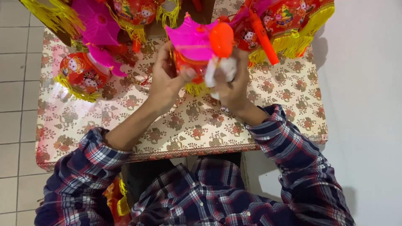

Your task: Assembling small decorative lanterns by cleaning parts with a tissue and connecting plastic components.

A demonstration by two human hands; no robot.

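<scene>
Both my hands hold one toy lantern [197,46] above the table: pink ruffled top, orange-red cap, red body, yellow fringe below. My left hand [165,81] grips its left side. My right hand [232,86] grips its right side and also presses a crumpled white cloth [224,69] against it. My sleeves are plaid, pushed up on the forearms.
The table has a floral cloth [192,121]. A red lantern with yellow fringe [79,77] lies at the left, a pink one [98,23] behind it, more red lanterns [289,21] and an orange stick handle [264,37] at the back right. Tiled floor left, white wall right.
</scene>
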